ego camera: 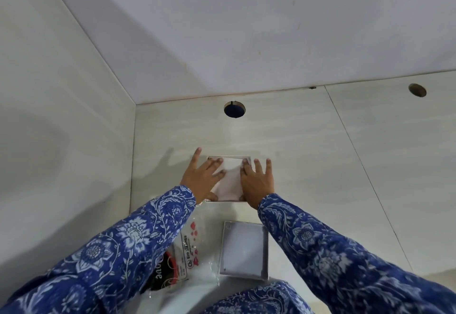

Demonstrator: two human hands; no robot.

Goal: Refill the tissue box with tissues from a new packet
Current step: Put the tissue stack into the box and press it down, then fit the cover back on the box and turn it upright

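Low in the frame, my emptied plastic packet (182, 247) lies left of the box lid (244, 249), while at centre my left hand (202, 180) and right hand (259, 182), fingers spread flat, press the soft, light tissues (230, 178) into the tissue box (246, 158), best held by the stack's edges.

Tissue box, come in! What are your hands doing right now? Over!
Left hand and right hand flat on the tissues, pressing them into the tissue box. Lid off, lying nearer. Empty packet beside it. Nothing blocking.
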